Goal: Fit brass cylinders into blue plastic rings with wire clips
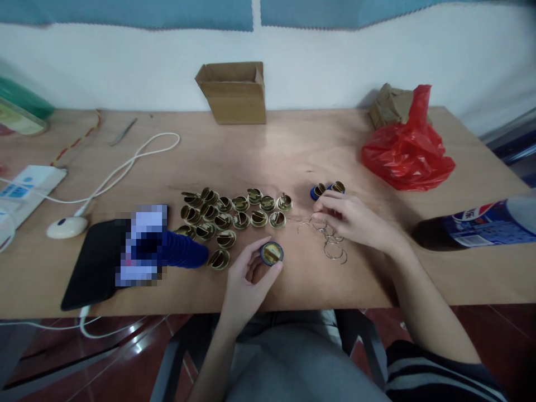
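Observation:
My left hand [250, 279] holds a round blue-rimmed piece [272, 253] with a brass-coloured inside between thumb and fingers, near the table's front edge. To the right, my right hand [349, 218] is over several thin metal rings [334, 250], its fingertips pressed together; whatever is between them is too small to make out. Just behind those fingers sit two blue-rimmed pieces [318, 191] with brass-coloured parts. Several brass-coloured round pieces [241, 220] lie grouped left of centre. Beside them is a stack of blue rings [184, 249] lying on its side.
On the wooden table [288, 151] are an open cardboard box [238, 100] at the back, a red plastic bag [408, 153] and a lying bottle [477, 224] on the right. A black tablet [94, 262], white cable and power strip [33, 192] occupy the left.

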{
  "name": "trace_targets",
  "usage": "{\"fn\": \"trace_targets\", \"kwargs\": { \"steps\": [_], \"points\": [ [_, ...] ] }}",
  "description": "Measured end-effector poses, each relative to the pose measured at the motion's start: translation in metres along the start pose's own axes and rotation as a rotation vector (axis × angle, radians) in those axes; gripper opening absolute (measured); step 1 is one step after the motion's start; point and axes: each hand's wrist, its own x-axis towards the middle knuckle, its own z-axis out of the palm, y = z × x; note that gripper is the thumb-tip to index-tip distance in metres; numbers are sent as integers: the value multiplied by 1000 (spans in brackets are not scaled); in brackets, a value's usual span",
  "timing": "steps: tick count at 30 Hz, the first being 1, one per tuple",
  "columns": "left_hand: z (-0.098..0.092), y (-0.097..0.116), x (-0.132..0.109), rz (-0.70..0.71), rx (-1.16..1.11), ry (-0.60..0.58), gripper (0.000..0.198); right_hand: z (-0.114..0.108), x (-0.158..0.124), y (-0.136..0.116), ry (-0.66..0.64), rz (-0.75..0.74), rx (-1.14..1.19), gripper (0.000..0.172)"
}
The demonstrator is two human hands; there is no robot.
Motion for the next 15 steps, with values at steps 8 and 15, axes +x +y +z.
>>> {"fn": "trace_targets", "kwargs": {
  "steps": [8,15],
  "points": [
    [1,1,0,8,16,3,45,-1,1,-6,-25,70,86,20],
    [0,0,0,12,13,-2,44,1,1,1,24,-2,40,20]
  ]
}}
